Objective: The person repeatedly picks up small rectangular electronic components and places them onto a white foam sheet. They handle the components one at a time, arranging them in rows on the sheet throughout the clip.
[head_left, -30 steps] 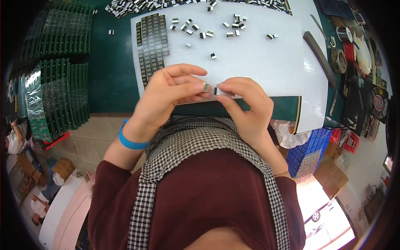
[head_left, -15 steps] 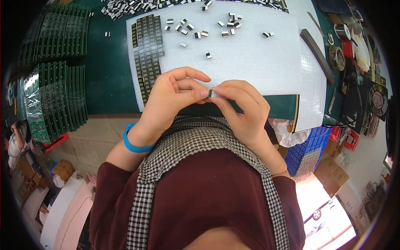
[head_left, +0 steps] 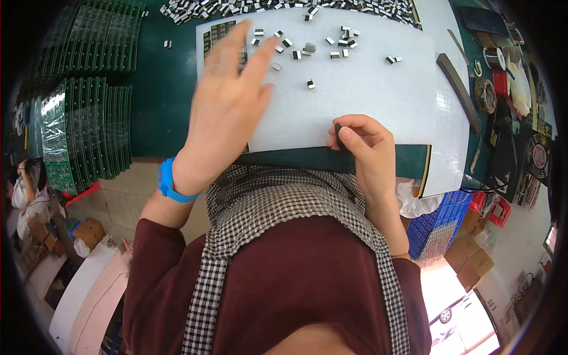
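Note:
My left hand [head_left: 228, 97], with a blue band at its wrist, reaches over the left part of a white foam sheet [head_left: 367, 100]. Its fingers are spread and blurred, with nothing visible in them. Beneath the fingers lie dark strips [head_left: 207, 44] with rows of small marks, largely hidden. Near the sheet's front edge my right hand [head_left: 374, 145] pinches a small dark oblong piece [head_left: 339, 136] between thumb and fingers. Small black-and-white blocks [head_left: 311, 84] are scattered on the sheet's far half. Among them one grey-white piece [head_left: 309, 47] looks smeared.
A heap of similar blocks [head_left: 207, 8] lines the far edge. Green circuit boards [head_left: 89, 127] stand in rows at the left on the green tabletop [head_left: 160, 112]. A dark bar [head_left: 458, 92] and a solder spool [head_left: 493, 58] lie at the right. A blue crate [head_left: 441, 216] stands below.
My hands have parted from the small block they held together. The left moved forward and opened over the strips; the right drew slightly rightward with a dark piece. The view shifted a little.

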A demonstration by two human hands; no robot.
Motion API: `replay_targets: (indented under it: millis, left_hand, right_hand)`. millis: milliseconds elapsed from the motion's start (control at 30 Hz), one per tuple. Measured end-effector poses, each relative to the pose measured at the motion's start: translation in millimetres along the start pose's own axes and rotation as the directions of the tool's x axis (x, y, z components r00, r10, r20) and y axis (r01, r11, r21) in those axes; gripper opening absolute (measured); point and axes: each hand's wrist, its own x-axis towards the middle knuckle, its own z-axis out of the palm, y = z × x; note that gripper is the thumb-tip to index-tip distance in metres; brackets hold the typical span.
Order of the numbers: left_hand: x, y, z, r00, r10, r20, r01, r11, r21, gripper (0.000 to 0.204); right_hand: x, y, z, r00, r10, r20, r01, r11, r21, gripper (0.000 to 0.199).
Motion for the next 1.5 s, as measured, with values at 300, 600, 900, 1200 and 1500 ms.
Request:
replay_targets:
  millis: [300, 600, 900, 1200, 1500]
  left_hand:
    - [-19, -28, 37, 0.905, 0.411, 0.111, -0.371, 0.634, 0.679, 0.014]
    - [-15, -13, 4, 0.758, -0.215, 0.616, 0.635, 0.025, -0.772, 0.017]
    - [-26, 13, 27, 0.699, -0.138, 0.701, 0.638, -0.32, -0.7, 0.016]
    - [-19, 35, 12, 0.782, -0.23, 0.58, 0.623, 0.262, -0.737, 0.015]
    - [7, -8, 1, 0.996, 0.048, -0.07, -0.045, 0.998, 0.053, 0.031]
  right_hand:
    - [-1, 1, 0, 0.998, 0.041, 0.046, -0.038, 0.998, -0.06, 0.019]
    - [1, -2, 8, 0.853, -0.506, 0.123, 0.488, 0.695, -0.528, 0.02]
    - [2, -2, 17, 0.75, -0.636, 0.183, 0.587, 0.511, -0.628, 0.018]
    - [0, 5, 13, 0.72, -0.622, 0.307, 0.578, 0.294, -0.761, 0.015]
    - [0, 0, 0, 0.997, -0.037, 0.068, 0.041, 0.997, -0.058, 0.012]
